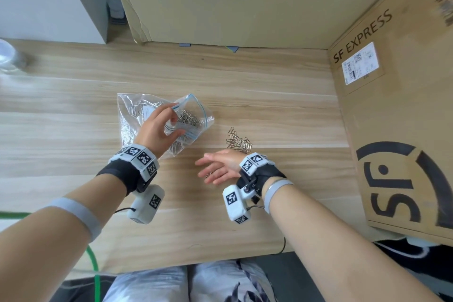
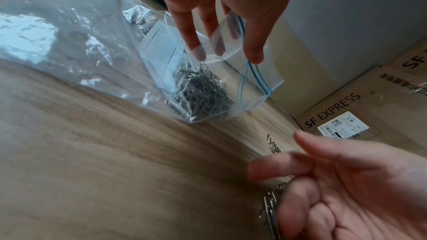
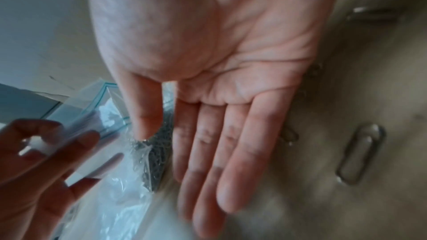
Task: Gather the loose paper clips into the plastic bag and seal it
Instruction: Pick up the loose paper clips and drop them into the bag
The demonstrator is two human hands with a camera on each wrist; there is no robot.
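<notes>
A clear plastic bag (image 1: 137, 115) with a blue zip line lies on the wooden table (image 1: 269, 105), mouth facing right and held apart. A heap of silver paper clips and a white slip sit inside the bag (image 2: 198, 90). My left hand (image 1: 169, 122) pinches the upper lip of the mouth, fingers inside and thumb outside (image 2: 254, 50). A small pile of loose paper clips (image 1: 239, 142) lies right of the bag. My right hand (image 1: 215, 169) hovers just in front of the pile, palm up, fingers straight, holding nothing (image 3: 231, 134). One clip (image 3: 360, 154) lies beside it.
A large SF EXPRESS cardboard box (image 1: 397, 105) walls the table's right side. Another cardboard sheet (image 1: 220, 7) stands along the back. A clear bottle (image 1: 9, 56) is at the far left. A green cable (image 1: 94, 265) hangs off the near edge.
</notes>
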